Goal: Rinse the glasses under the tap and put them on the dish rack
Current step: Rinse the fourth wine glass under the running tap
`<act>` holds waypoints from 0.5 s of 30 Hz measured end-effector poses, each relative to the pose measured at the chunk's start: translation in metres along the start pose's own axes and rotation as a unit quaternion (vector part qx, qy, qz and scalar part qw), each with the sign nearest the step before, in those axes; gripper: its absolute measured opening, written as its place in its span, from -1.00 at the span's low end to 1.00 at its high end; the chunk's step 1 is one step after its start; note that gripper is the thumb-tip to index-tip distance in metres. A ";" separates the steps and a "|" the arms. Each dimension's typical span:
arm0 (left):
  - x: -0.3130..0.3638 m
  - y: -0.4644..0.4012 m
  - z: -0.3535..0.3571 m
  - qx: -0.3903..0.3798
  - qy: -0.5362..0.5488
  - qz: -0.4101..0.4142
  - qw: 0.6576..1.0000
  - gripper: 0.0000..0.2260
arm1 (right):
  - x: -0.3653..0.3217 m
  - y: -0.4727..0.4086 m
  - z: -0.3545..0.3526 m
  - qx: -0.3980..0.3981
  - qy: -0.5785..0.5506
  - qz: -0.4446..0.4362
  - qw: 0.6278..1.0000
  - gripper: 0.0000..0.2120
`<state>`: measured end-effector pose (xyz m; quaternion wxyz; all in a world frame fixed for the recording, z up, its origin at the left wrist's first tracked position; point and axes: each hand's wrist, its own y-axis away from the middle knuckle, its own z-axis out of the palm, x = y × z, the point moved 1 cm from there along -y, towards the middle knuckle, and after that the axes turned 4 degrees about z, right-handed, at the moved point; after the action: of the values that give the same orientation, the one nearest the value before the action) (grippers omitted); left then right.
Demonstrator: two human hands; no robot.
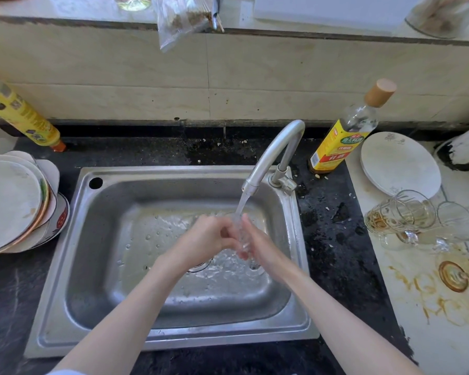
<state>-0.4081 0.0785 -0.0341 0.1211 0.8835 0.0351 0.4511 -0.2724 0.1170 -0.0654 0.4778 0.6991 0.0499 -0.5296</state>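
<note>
A clear glass [240, 234] sits between both hands over the middle of the steel sink [65, 266], right under the stream from the curved tap [275, 150]. Its long axis runs roughly away from the person and a little upward toward the spout; which end is the mouth is hard to tell through the water and blur. The left hand [206, 239] curls its fingers round the glass from the left, and the right hand [257, 242] wraps it from the right, so the two hands are together, clamped on the same glass. Water pools and beads on the sink floor around the drain.

On the pale, stained counter to the right, several more drinking glasses [406, 215] lie on their sides, touching one another, some with amber residue inside. Just behind them lies a white plate [398, 163], and beside the tap base stands a bottle with a yellow label [339, 147], its upper part clear and nearly empty. On the dark counter left of the sink is a stack of plates [14, 204]; behind it a yellow bottle [19, 112] leans against the tiled wall.
</note>
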 end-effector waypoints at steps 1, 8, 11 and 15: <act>0.000 -0.001 0.000 0.024 0.007 -0.002 1.000 -0.84 | 0.001 0.000 0.002 0.004 -0.009 -0.012 1.000 -0.44; -0.004 0.004 -0.011 -0.161 -0.053 0.027 0.985 -0.85 | 0.003 0.002 -0.006 -0.022 -0.014 0.036 0.999 -0.40; -0.004 0.003 -0.007 -0.084 -0.068 0.015 0.994 -0.87 | 0.007 0.002 -0.008 -0.043 -0.021 0.015 0.999 -0.39; -0.004 0.003 0.001 -0.018 -0.035 -0.001 0.999 -0.72 | 0.005 0.005 -0.007 0.011 0.001 -0.005 1.000 -0.58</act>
<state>-0.4096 0.0748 -0.0373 0.1388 0.8966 0.0234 0.4199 -0.2631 0.1174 -0.0664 0.4677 0.7047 0.0481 -0.5314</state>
